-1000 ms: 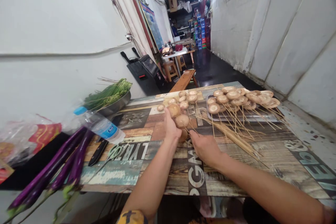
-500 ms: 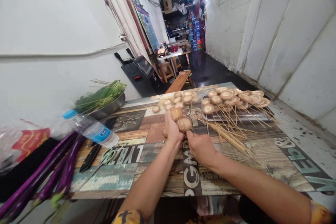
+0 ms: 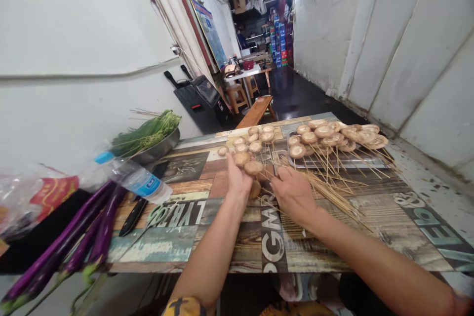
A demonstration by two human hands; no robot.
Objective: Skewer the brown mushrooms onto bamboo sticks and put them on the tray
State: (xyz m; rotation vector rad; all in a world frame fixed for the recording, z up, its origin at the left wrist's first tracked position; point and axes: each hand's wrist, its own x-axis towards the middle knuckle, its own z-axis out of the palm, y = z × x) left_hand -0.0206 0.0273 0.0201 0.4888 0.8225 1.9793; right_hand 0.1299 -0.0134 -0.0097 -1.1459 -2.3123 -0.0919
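Observation:
Near the middle of the table, my left hand (image 3: 237,180) is closed around brown-capped mushrooms (image 3: 254,168). Thin bamboo skewers (image 3: 267,174) run from these mushrooms toward my right hand (image 3: 294,195), whose fingers are closed on the skewer ends. One more mushroom (image 3: 255,189) shows just below my left palm. Past my hands lies a group of loose mushrooms (image 3: 255,146). Beside my right hand is a bundle of bare bamboo skewers (image 3: 335,200), partly hidden by that hand. Skewered mushrooms (image 3: 324,131) are piled on a tray (image 3: 346,163) at the right.
On the left are long purple eggplants (image 3: 105,224), a black-handled knife (image 3: 133,217), a water bottle (image 3: 138,180) and a metal bowl (image 3: 163,148) of greens (image 3: 148,133). A plastic bag (image 3: 52,197) lies at the far left. Beyond the table stands a wooden bench (image 3: 256,112).
My right hand has shifted up and right, away from my left hand, and skewers now show between them. The mushrooms in my left hand sit slightly farther left. The view has shifted a little.

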